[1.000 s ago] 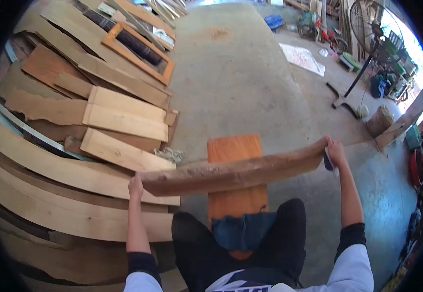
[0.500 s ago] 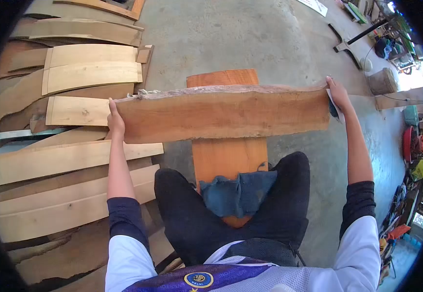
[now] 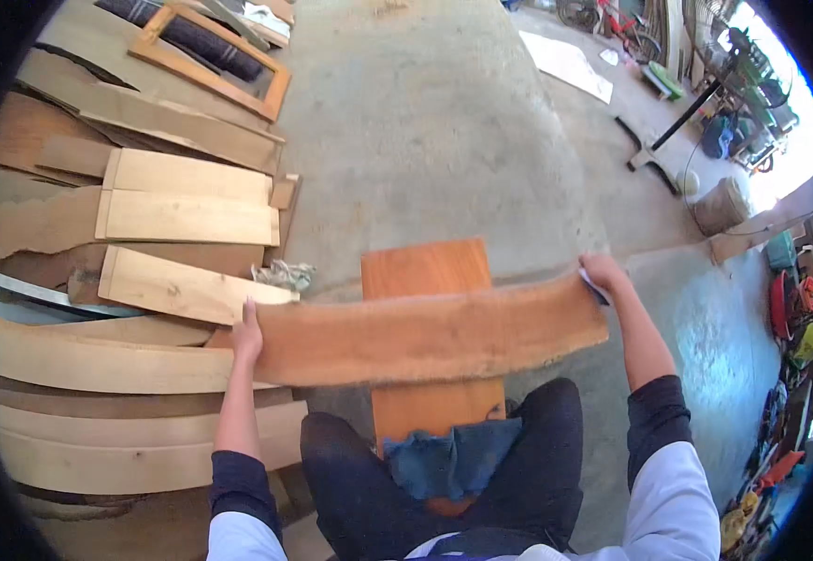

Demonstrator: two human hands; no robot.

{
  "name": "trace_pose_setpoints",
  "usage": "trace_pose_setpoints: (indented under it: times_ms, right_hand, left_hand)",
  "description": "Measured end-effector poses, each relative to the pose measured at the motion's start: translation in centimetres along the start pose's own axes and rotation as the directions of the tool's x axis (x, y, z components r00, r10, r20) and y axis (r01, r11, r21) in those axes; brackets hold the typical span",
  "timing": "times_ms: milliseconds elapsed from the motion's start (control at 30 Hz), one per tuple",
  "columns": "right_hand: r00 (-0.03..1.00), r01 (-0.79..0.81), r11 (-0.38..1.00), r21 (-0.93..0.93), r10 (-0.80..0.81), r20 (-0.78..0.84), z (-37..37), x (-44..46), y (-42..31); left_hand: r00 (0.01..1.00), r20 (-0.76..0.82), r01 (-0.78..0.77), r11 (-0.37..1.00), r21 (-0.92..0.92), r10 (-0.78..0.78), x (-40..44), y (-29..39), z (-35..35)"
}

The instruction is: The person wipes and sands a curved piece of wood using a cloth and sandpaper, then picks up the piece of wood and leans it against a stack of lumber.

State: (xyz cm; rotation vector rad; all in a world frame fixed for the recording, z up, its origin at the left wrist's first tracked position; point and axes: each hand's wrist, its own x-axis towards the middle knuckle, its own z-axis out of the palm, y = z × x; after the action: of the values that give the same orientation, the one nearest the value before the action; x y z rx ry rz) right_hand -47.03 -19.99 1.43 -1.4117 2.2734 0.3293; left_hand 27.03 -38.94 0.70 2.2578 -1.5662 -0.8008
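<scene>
A long reddish-brown wooden board point(image 3: 425, 337) stretches crosswise in front of me, over an orange-brown plank bench point(image 3: 425, 268). My left hand point(image 3: 248, 335) grips its left end, with the thumb on the near face. At the other end, my right hand point(image 3: 607, 278) is closed on the board. A small dark-and-white sheet point(image 3: 596, 286) is pinched against the board by that hand; its kind I cannot make out. The fingers behind the board are hidden. Between my knees, a blue cloth point(image 3: 448, 460) lies over the bench.
Pale planks point(image 3: 191, 217) and rough boards lie stacked to the left, with a wooden frame point(image 3: 210, 61) beyond. A crumpled rag point(image 3: 285, 275) rests by the planks. To the right stand a fan point(image 3: 687, 117) and a sack-like bucket point(image 3: 721, 206); clutter lines the wall.
The view has tilted up, showing more floor ahead. The board sits lower in view and has turned, so its rough bark edge no longer shows. Both hands keep their hold.
</scene>
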Motion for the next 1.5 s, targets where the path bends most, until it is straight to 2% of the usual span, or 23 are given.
trace_pose_setpoints:
  times_ms: [133, 167, 267, 300, 367, 400, 433, 467, 500, 567, 633, 667, 767, 800, 833, 900, 1000, 1067, 1167, 1300, 1400, 1500]
  right_hand:
    - [0.996, -0.092, 0.996, 0.009, 0.092, 0.000, -1.0, -3.2, -2.2]
    - [0.999, -0.054, 0.998, 0.027, 0.053, 0.011, -1.5, -4.3, -2.5]
    - [0.993, -0.061, 0.997, 0.055, 0.066, -0.099, -2.3, -7.5, -3.7]
    - [0.962, -0.208, 0.970, 0.124, 0.226, -0.155, -0.7, -6.7, -2.9]
    - [0.929, -0.210, 0.961, 0.179, 0.253, -0.271, -0.8, -8.5, -3.2]
    - [0.906, -0.201, 0.956, 0.214, 0.265, -0.331, -1.1, -9.2, -3.6]
    - [0.898, -0.164, 0.953, 0.255, 0.251, -0.362, -1.4, -10.1, -3.7]
    - [0.889, -0.130, 0.946, 0.296, 0.244, -0.388, -1.5, -11.4, -3.6]
    - [0.881, -0.095, 0.938, 0.335, 0.235, -0.410, -1.3, -12.5, -3.5]
    - [0.887, -0.091, 0.927, 0.363, 0.241, -0.394, 0.1, -13.2, -1.3]
    - [0.887, -0.072, 0.920, 0.385, 0.235, -0.397, 1.6, -14.2, -0.5]
    - [0.878, -0.053, 0.916, 0.397, 0.232, -0.418, 1.6, -14.8, 0.1]
    - [0.864, -0.033, 0.875, 0.484, 0.268, -0.425, 4.2, -20.4, 0.3]
    - [0.839, 0.004, 0.863, 0.505, 0.272, -0.472, 2.3, -20.0, 0.4]
    - [0.832, -0.010, 0.858, 0.514, 0.292, -0.472, 1.0, -20.8, 1.7]
    - [0.824, -0.068, 0.793, 0.606, 0.387, -0.414, 3.2, -23.6, 1.5]
    - [0.848, 0.031, 0.771, 0.636, 0.317, -0.426, 4.7, -25.9, 3.5]
    - [0.810, -0.070, 0.741, 0.668, 0.433, -0.396, 4.9, -27.5, 4.1]
    - [0.825, -0.083, 0.641, 0.763, 0.473, -0.308, 5.1, -29.4, 5.8]
    - [0.808, -0.002, 0.712, 0.702, 0.415, -0.418, 7.4, -28.5, 8.6]
    - [0.787, 0.100, 0.731, 0.675, 0.357, -0.503, 8.7, -28.9, 9.5]
    - [0.845, -0.140, 0.559, 0.817, 0.498, -0.196, 4.8, -29.9, 5.4]
  left_hand:
    - [0.998, 0.056, 0.035, 0.998, 0.060, -0.039, -1.3, 0.0, -0.9]
    - [0.998, 0.057, -0.014, 0.999, 0.035, 0.012, -1.4, -0.4, -0.9]
    - [0.996, 0.086, 0.011, 0.987, 0.157, -0.024, -0.6, -1.4, -1.0]
    - [0.994, 0.069, -0.091, 0.990, 0.110, 0.083, -1.8, -0.6, -1.7]
    - [0.939, -0.006, -0.343, 0.937, 0.073, 0.344, -6.0, 4.1, -4.0]
    - [0.884, -0.059, -0.467, 0.876, -0.121, 0.463, -9.1, 7.5, -6.3]
    - [0.813, -0.132, -0.578, 0.760, -0.295, 0.567, -12.6, 10.9, -8.7]
    - [0.771, -0.221, -0.592, 0.545, -0.594, 0.597, -15.9, 13.3, -10.8]
    - [0.553, -0.359, -0.796, 0.348, -0.495, 0.752, -19.6, 16.2, -14.9]
    - [0.389, -0.522, -0.905, 0.209, -0.369, 0.759, -24.4, 18.2, -21.6]
    - [0.300, -0.596, -0.949, 0.171, -0.264, 0.745, -27.0, 17.4, -25.9]
    - [0.293, -0.609, -0.955, 0.190, -0.228, 0.737, -27.8, 16.7, -27.3]
    - [0.352, -0.576, -0.934, 0.315, -0.167, 0.738, -28.2, 15.4, -29.2]
    - [0.364, -0.586, -0.928, 0.336, -0.162, 0.724, -28.5, 14.9, -29.1]
    - [0.399, -0.578, -0.913, 0.368, -0.176, 0.712, -28.5, 14.6, -28.8]
    - [0.425, -0.547, -0.900, 0.401, -0.170, 0.721, -28.1, 14.8, -29.2]
    - [0.435, -0.544, -0.893, 0.422, -0.156, 0.718, -28.7, 14.2, -28.9]
    - [0.440, -0.546, -0.890, 0.427, -0.160, 0.713, -28.9, 14.1, -28.3]
    - [0.447, -0.529, -0.887, 0.433, -0.160, 0.721, -28.9, 14.4, -28.3]
    - [0.460, -0.548, -0.878, 0.449, -0.165, 0.698, -28.9, 14.3, -26.8]
    - [0.483, -0.501, -0.869, 0.463, -0.175, 0.718, -28.1, 14.9, -26.2]
    - [0.484, -0.474, -0.868, 0.472, -0.154, 0.736, -28.2, 15.6, -26.0]
